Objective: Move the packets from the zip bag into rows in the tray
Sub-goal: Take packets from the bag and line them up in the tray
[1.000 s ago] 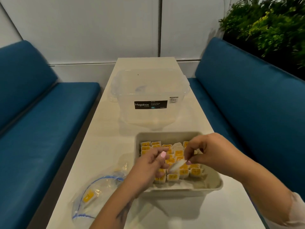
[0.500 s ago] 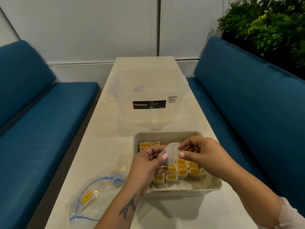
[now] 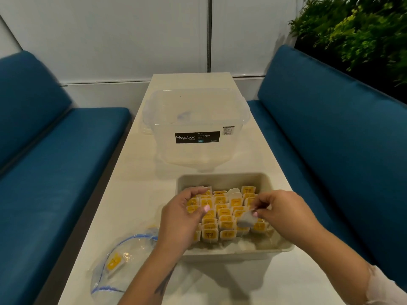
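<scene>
Packets [image 3: 222, 213] fill most of the beige tray [image 3: 222, 178], standing on edge in tidy rows that run from near to far. They're small white paper pouches with yellow labels on the front, and a couple at the far right show plain white backs. Right hand [image 3: 284, 211] pinches one white packet [image 3: 246, 220] between thumb and fingertips just above the rows on the right side; it looks a bit blurred, with its label side not showing. Left hand [image 3: 187, 213] sits over the left rows, fingers loosely curled and touching the packet tops, though I can't tell whether it actually grips one. Near left on the white table [image 3: 136, 194] lies the clear zip bag [image 3: 123, 265] with a blue seal, one yellow-labelled packet [image 3: 114, 261] inside. Farther back stands a clear Megabox storage box [image 3: 196, 126].
</scene>
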{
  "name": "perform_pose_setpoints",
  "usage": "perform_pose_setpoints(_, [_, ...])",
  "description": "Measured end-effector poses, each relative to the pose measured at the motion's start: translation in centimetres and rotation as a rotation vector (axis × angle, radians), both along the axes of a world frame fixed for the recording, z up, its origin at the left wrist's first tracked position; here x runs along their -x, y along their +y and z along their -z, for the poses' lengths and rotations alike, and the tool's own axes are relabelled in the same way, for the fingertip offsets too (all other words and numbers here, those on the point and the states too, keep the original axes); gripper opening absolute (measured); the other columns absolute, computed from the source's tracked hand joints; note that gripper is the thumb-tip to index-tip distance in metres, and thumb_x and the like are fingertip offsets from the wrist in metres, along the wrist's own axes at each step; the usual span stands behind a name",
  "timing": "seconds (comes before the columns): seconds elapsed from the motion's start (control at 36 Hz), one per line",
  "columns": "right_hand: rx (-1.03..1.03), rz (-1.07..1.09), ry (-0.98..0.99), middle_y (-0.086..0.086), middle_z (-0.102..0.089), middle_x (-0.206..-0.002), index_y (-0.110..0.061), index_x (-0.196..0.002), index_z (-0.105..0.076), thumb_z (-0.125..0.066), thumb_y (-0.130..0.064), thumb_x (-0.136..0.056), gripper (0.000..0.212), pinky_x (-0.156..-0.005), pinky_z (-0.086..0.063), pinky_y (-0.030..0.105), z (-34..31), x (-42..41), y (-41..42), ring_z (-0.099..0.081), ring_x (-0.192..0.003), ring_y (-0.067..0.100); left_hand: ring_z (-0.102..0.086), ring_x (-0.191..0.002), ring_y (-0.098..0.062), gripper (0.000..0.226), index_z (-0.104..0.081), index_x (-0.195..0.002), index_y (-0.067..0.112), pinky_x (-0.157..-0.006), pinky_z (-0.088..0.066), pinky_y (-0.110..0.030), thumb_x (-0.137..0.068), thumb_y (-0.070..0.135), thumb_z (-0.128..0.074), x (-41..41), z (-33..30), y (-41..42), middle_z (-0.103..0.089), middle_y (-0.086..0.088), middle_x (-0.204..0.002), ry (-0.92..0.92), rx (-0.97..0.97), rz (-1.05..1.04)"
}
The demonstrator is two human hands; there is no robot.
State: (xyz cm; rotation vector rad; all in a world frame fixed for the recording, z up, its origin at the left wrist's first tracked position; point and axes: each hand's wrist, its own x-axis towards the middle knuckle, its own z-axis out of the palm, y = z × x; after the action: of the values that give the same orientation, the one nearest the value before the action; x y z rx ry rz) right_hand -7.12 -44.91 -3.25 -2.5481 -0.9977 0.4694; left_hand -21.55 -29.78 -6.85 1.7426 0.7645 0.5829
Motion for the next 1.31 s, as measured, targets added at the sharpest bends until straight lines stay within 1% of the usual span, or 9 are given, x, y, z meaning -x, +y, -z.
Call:
perform_pose_setpoints(0.08, [0.120,-0.016,-0.046,-0.013,-0.068,-0.089,-0.036,-0.085,-0.065,-0.066,-0.030,-0.086,0.007,-0.057,-0.038,0.018,1.3,0.0,-0.2,-0.059,-0.079,0.009,-0.061,-0.086,0.012,0.035,-0.066,-0.100,0.031,-0.064,-0.043,0.000,-0.080,0.003,-0.070,0.5,-0.1,0.3,-0.065,0.015,-0.107,0.016,-0.059,-0.017])
perform_pose_setpoints(0.17, [0.175,-0.027,-0.086,-0.013,-0.069,-0.092,-0.036,-0.089,-0.065,-0.062,-0.031,-0.088,0.006,-0.058,-0.038,0.018,2.7,0.0,-0.3,-0.059,-0.079,0.009,-0.054,-0.100,0.005,0.033,-0.064,-0.099,0.034,-0.066,-0.037,0.005,-0.081,0.005,-0.069,0.7,0.1,0.5,-0.062,0.021,-0.107,0.058,-0.095,-0.030])
perform_pose_setpoints(0.22, [0.194,-0.038,-0.106,-0.013,-0.069,-0.094,-0.036,-0.095,-0.066,-0.060,-0.034,-0.090,0.008,-0.063,-0.041,0.019,3.6,0.0,-0.2,-0.059,-0.081,0.009,-0.051,-0.102,0.003,0.034,-0.064,-0.096,0.034,-0.063,-0.036,0.007,-0.081,0.004,-0.069,0.8,0.2,0.3,-0.060,0.021,-0.107,0.064,-0.081,-0.027])
perform_pose_setpoints(0.5, [0.215,-0.075,-0.187,-0.013,-0.070,-0.096,-0.037,-0.101,-0.069,-0.058,-0.041,-0.090,0.016,-0.069,-0.042,0.019,5.5,0.3,0.2,-0.062,-0.088,0.011,-0.055,-0.095,0.003,0.036,-0.063,-0.094,0.035,-0.060,-0.036,0.007,-0.082,0.002,-0.067,0.9,0.4,0.3,-0.062,0.010,-0.116,0.086,-0.048,-0.012])
perform_pose_setpoints(0.61, [0.218,-0.091,-0.208,-0.011,-0.070,-0.096,-0.035,-0.101,-0.068,-0.056,-0.040,-0.092,0.016,-0.070,-0.040,0.019,5.8,0.5,0.3,-0.061,-0.088,0.011,-0.051,-0.111,-0.004,0.037,-0.061,-0.093,0.039,-0.063,-0.037,0.007,-0.083,0.004,-0.068,0.9,0.6,0.4,-0.061,0.011,-0.118,0.099,-0.055,-0.011])
perform_pose_setpoints(0.92, [0.177,-0.071,-0.211,-0.011,-0.068,-0.094,-0.034,-0.100,-0.066,-0.059,-0.040,-0.090,0.013,-0.076,-0.041,0.019,6.1,0.5,0.6,-0.059,-0.085,0.010,-0.048,-0.110,-0.002,0.034,-0.061,-0.094,0.039,-0.065,-0.037,0.001,-0.084,0.008,-0.068,0.8,0.7,0.4,-0.059,0.013,-0.119,0.140,-0.057,-0.013])
perform_pose_setpoints(1.0, [0.160,-0.061,-0.190,-0.012,-0.067,-0.092,-0.035,-0.101,-0.064,-0.062,-0.040,-0.088,0.013,-0.073,-0.041,0.019,6.1,0.5,0.6,-0.056,-0.082,0.010,-0.050,-0.111,-0.004,0.034,-0.061,-0.094,0.040,-0.068,-0.037,0.000,-0.083,0.008,-0.068,0.9,0.7,0.4,-0.059,0.013,-0.120,0.151,-0.059,-0.018])
perform_pose_setpoints(1.14, [0.151,-0.045,-0.173,-0.013,-0.064,-0.088,-0.034,-0.097,-0.062,-0.066,-0.037,-0.086,0.012,-0.066,-0.035,0.019,6.1,0.5,0.5,-0.055,-0.080,0.010,-0.050,-0.113,-0.005,0.034,-0.060,-0.094,0.041,-0.061,-0.038,0.002,-0.084,0.010,-0.068,0.8,0.6,0.4,-0.059,0.013,-0.122,0.166,-0.053,-0.019])
perform_pose_setpoints(1.31, [0.158,-0.052,-0.165,-0.012,-0.064,-0.090,-0.033,-0.096,-0.063,-0.064,-0.038,-0.087,0.010,-0.068,-0.036,0.018,6.1,0.5,0.6,-0.053,-0.080,0.009,-0.052,-0.118,-0.009,0.032,-0.061,-0.096,0.039,-0.062,-0.038,0.002,-0.084,0.010,-0.068,0.8,0.6,0.4,-0.060,0.012,-0.124,0.173,-0.060,-0.018])
